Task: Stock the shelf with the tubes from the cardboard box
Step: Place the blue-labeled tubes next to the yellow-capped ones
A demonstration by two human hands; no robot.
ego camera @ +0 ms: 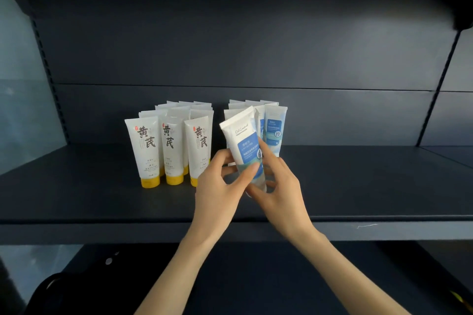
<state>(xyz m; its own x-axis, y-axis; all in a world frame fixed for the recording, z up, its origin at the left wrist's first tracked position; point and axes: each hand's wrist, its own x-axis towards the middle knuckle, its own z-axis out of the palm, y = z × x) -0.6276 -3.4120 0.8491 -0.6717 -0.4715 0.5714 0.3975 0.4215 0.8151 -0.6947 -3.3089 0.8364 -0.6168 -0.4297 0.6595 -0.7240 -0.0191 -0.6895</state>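
A white tube with a blue label (243, 143) is tilted to the left above the dark shelf (102, 194). My left hand (220, 184) and my right hand (279, 186) both grip its lower end, fingers curled round it. Right behind it stand several more blue-label tubes (275, 130) in rows. To the left stands a group of white tubes with yellow caps (170, 146), cap down, in rows. The cardboard box is out of view.
The shelf's dark back panel (230, 46) rises behind the tubes, and another shelf hangs overhead. Bare shelf surface stretches to the right of the blue tubes and at far left. A lower shelf (256, 276) and a dark object (51, 294) lie below.
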